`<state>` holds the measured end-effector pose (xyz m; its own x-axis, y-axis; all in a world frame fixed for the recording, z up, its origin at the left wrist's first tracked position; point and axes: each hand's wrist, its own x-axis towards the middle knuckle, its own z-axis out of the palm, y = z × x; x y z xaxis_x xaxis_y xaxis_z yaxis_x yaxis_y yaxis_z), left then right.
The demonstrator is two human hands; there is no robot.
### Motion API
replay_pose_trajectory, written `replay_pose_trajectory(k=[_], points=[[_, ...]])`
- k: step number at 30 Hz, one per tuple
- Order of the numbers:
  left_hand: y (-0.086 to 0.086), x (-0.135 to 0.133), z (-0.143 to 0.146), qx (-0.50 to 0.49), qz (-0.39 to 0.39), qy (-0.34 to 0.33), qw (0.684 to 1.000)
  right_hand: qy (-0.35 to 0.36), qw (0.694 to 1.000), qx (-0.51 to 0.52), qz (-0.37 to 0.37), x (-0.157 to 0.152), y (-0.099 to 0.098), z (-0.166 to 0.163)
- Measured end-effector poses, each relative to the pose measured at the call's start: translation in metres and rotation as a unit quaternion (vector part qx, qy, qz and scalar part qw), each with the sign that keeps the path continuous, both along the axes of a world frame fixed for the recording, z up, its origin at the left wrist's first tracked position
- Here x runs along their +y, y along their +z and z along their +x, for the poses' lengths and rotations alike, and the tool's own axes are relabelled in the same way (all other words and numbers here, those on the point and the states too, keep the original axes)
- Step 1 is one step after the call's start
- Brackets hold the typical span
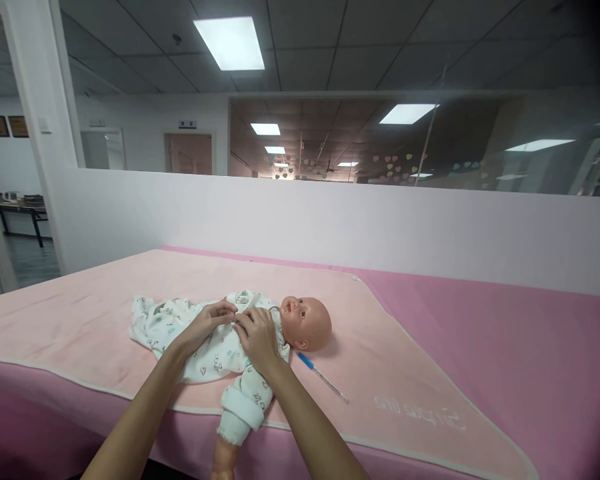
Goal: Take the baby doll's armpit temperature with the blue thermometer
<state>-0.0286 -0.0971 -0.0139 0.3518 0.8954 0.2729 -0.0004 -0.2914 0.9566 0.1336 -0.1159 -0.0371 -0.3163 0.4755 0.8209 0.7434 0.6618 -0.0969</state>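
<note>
A baby doll (pixel 307 327) lies on its back with its bald head to the right. It wears a white printed baby gown (pixel 215 357), whose cuff is folded back on the near arm. My left hand (pixel 207 325) rests over the chest, its fingertips pinched on the gown's front. Beside it, closer to the neck, my right hand (pixel 257 333) has its fingers curled down on the same cloth. The fingertips of both hands nearly meet, and the bit of fabric between them is mostly hidden. The doll's near arm hangs toward the front edge.
Close to the doll's head lies a thin clear stick with a blue end (pixel 323 378), resembling a thermometer. Under everything spreads a peach blanket (pixel 395 373) over a pink padded table (pixel 530 347). A low white wall (pixel 330 220) with glass above it borders the back.
</note>
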Motion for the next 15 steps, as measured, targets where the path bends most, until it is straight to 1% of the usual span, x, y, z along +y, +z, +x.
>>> replay_pose_trajectory(k=[3, 7, 11, 15], points=[[0.0001, -0.0007, 0.0004, -0.003, 0.003, -0.013, 1.0, -0.004, 1.0, -0.007, 0.003, 0.0024, -0.0008, -0.0008], [0.0017, -0.003, 0.001, 0.005, 0.004, -0.013, 1.0, -0.015, 1.0, -0.016, 0.005, 0.0022, -0.0008, -0.0017], [0.0032, -0.0053, 0.0019, 0.011, 0.014, -0.017, 1.0, -0.039, 0.999, -0.02, 0.011, -0.0007, -0.0015, -0.0033], [-0.0008, -0.0006, 0.0014, 0.019, 0.032, 0.009, 0.999, -0.065, 0.997, -0.021, 0.02, -0.0029, -0.0021, -0.0046]])
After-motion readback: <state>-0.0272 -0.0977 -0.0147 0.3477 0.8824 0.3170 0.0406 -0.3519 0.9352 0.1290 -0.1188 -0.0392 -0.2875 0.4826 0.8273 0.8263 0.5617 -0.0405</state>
